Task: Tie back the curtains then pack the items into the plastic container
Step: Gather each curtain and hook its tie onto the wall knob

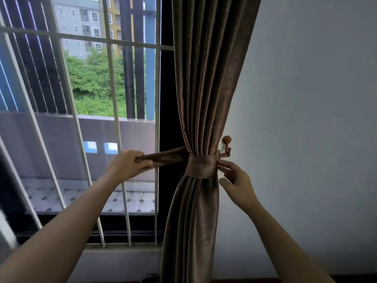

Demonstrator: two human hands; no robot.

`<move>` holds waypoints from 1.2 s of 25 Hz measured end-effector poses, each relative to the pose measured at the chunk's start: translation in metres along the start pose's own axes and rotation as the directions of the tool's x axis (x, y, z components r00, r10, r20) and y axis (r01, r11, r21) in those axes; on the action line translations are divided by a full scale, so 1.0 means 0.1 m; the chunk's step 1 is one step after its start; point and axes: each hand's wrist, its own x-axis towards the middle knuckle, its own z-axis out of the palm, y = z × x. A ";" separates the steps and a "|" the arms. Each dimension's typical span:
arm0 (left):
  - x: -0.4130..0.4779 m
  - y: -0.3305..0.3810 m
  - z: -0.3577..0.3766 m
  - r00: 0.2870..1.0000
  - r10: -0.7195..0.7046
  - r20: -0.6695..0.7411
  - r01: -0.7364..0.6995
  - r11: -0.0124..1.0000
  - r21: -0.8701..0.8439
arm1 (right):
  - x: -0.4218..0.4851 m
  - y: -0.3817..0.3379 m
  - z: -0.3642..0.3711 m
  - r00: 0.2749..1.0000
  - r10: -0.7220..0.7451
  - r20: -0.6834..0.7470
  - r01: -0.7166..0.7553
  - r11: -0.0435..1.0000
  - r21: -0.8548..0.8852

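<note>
Tying back the brown curtain (206, 99); left hand (130, 163) clenched the tieback band (201, 166) taut leftward; right hand (234, 178), fingers loosely spread, touched its right edge; hooking onto the wall hook (226, 145) likely next.

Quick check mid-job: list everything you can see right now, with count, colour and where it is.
Brown pleated fabric curtain: one, brown, gathered at the window's right edge.
Brown fabric tieback band: one, brown, wrapped around the curtain, loose end pulled left.
Brown wooden wall hook: one, reddish brown, on the wall just right of the band.
White metal window bars: several, white, across the window at left.
Plain white wall: one, white, right half.
Left hand: one, closed grip on the band's loose end.
Right hand: one, fingers at the band's right side, below the hook.
</note>
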 end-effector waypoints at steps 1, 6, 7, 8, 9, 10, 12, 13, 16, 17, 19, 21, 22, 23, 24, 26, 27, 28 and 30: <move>-0.02 -0.01 0.01 0.999 -0.034 0.002 0.034 0.997 0.063 | -0.01 -0.01 -0.01 0.999 0.017 0.027 -0.017 1.000 -0.014; -0.27 0.01 0.21 0.994 -0.111 -0.012 0.112 0.978 0.175 | -0.02 -0.04 -0.05 0.980 0.113 0.164 -0.109 0.993 -0.034; -0.33 0.03 0.22 0.989 -0.148 -0.021 0.150 0.975 0.163 | -0.02 -0.06 -0.05 0.976 0.122 0.179 -0.119 0.992 -0.031; -0.37 0.05 0.22 0.985 -0.170 0.003 0.169 0.977 0.131 | -0.03 -0.07 -0.04 0.975 0.126 0.184 -0.124 0.992 -0.025; -0.42 0.09 0.20 0.983 -0.177 0.049 0.173 0.982 0.080 | -0.03 -0.07 -0.03 0.974 0.130 0.184 -0.129 0.992 -0.018; -0.48 0.15 0.18 0.983 -0.171 0.074 0.170 0.985 0.022 | -0.03 -0.08 -0.03 0.974 0.132 0.186 -0.133 0.991 -0.011; -0.64 0.27 0.12 0.987 -0.162 0.022 0.163 0.985 -0.050 | -0.04 -0.07 -0.02 0.972 0.133 0.196 -0.137 0.990 0.010; -0.74 0.31 0.09 0.985 -0.170 -0.018 0.169 0.985 -0.047 | -0.05 -0.07 -0.02 0.971 0.137 0.196 -0.144 0.989 0.025; -0.96 0.24 0.01 0.970 -0.201 -0.140 0.202 0.979 -0.006 | -0.07 -0.09 -0.05 0.966 0.168 0.196 -0.183 0.981 0.060; -1.01 0.21 -0.01 0.963 -0.200 -0.182 0.203 0.979 -0.004 | -0.07 -0.09 -0.06 0.964 0.175 0.203 -0.189 0.980 0.056; -1.09 0.24 0.00 0.964 -0.128 -0.234 0.133 0.991 0.005 | -0.06 -0.10 -0.07 0.961 0.177 0.212 -0.192 0.980 0.052; -1.20 0.46 0.12 0.988 0.060 -0.140 -0.070 0.995 -0.070 | -0.04 -0.10 -0.06 0.961 0.178 0.212 -0.194 0.979 0.056; -1.25 0.63 0.19 0.983 0.181 -0.035 -0.184 0.970 -0.156 | -0.03 -0.11 -0.05 0.961 0.178 0.211 -0.193 0.980 0.053; -1.28 0.78 0.26 0.957 0.282 0.069 -0.257 0.935 -0.244 | -0.02 -0.11 -0.03 0.962 0.175 0.209 -0.190 0.981 0.049; -1.25 0.89 0.33 0.927 0.351 0.129 -0.300 0.904 -0.306 | 0.00 -0.11 -0.01 0.962 0.175 0.208 -0.188 0.981 0.046; -1.07 1.07 0.43 0.900 0.417 0.126 -0.361 0.877 -0.317 | 0.00 -0.11 0.01 0.960 0.177 0.215 -0.196 0.978 0.069; -0.97 1.16 0.46 0.895 0.429 0.124 -0.378 0.876 -0.299 | 0.01 -0.10 0.00 0.958 0.180 0.224 -0.206 0.973 0.100; -0.86 1.26 0.48 0.892 0.434 0.129 -0.384 0.876 -0.292 | 0.01 -0.09 -0.01 0.955 0.188 0.231 -0.223 0.965 0.136; -0.69 1.41 0.53 0.894 0.425 0.141 -0.367 0.875 -0.315 | 0.03 -0.07 -0.04 0.947 0.213 0.240 -0.261 0.945 0.194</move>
